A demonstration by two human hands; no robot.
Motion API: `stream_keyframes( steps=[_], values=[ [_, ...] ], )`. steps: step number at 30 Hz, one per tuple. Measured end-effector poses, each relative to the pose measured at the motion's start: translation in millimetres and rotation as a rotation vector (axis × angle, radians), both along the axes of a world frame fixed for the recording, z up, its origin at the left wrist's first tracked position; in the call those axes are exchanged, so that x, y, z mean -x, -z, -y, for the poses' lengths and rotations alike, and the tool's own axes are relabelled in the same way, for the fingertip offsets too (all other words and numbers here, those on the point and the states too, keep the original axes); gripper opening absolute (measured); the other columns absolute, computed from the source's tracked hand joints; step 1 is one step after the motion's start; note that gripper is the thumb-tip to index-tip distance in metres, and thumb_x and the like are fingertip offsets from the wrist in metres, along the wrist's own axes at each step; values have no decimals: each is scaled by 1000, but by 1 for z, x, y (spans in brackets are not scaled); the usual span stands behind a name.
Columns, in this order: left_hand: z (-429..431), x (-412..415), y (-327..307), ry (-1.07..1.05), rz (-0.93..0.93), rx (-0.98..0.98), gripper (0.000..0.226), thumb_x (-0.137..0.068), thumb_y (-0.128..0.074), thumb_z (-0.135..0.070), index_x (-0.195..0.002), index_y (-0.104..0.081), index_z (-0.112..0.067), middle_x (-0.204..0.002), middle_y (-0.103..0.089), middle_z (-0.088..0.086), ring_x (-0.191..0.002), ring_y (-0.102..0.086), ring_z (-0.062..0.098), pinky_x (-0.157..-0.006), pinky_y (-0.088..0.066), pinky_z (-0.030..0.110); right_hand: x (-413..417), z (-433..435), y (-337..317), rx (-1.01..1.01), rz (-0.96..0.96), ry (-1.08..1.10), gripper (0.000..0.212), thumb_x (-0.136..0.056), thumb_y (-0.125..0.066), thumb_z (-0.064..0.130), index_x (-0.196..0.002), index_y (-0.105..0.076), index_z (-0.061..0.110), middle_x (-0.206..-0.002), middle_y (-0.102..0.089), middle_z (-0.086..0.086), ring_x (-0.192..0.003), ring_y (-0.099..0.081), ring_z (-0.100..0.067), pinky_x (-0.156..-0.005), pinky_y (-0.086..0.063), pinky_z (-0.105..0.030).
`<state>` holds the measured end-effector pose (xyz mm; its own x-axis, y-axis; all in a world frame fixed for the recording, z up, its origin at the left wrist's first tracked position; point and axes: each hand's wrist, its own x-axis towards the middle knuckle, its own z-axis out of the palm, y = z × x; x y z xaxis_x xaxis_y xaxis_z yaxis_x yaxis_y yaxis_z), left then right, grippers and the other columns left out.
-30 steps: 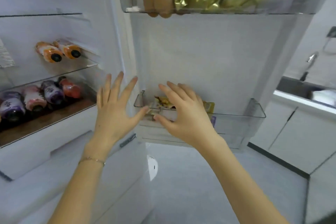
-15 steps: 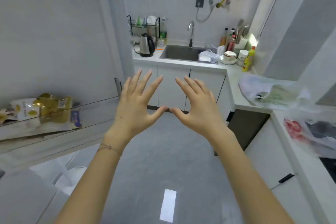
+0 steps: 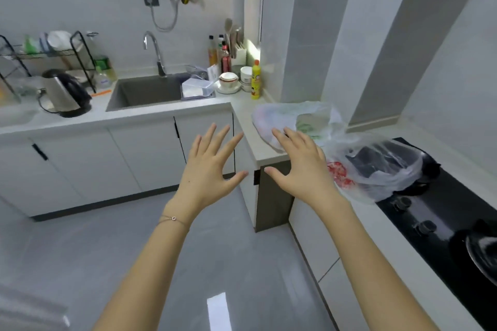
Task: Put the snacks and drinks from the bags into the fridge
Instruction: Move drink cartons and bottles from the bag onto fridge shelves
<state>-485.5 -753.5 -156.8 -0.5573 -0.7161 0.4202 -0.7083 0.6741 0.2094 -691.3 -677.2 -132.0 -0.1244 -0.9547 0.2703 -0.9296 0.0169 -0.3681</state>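
Both hands are up and empty right now: left hand [image 3: 212, 166] and right hand [image 3: 301, 169] sit side by side but not touching, fingers straight and fanned, nothing in either. They're out over the floor, just short of the countertop [image 3: 243, 109] corner, which to me reads as reaching for something to load.

Snacks and drinks are in two plastic bags up there. The whitish bag [image 3: 285, 118] with something green inside sits right at the outer corner. The right hand's fingertips overlap it in view, but I can't tell if they touch. The clear bag [image 3: 382, 169] with red and dark packs lies along the front edge, slumped partly onto the black hob [image 3: 435, 209]. Makes sense they're parked at the edge, easy grab.

The fridge isn't in view, so I'd guess a turn toward it comes after picking something up.
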Motion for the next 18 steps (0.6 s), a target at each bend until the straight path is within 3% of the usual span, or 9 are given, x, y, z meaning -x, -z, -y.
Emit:
stream_keyframes(
  steps=[12,18],
  values=[
    [158,129,45,138,87,-58,77,-86,-39,-66,-154,-16,-38,-163,-11,-1,-151,3,22,-122,-1,49,115,118,40,-67,48,183,76,-88,-58,51,-151,-19,38,-160,-17,7,-147,-9,-20,-117,-12,-42],
    [235,201,66,137,94,-68,76,-85,-31,-70,-153,-23,-37,-163,-13,-1,-151,3,22,-120,5,44,186,199,63,-85,94,166,77,-88,-60,49,-152,-19,37,-160,-18,7,-147,-9,-18,-117,-12,-39]
  ],
)
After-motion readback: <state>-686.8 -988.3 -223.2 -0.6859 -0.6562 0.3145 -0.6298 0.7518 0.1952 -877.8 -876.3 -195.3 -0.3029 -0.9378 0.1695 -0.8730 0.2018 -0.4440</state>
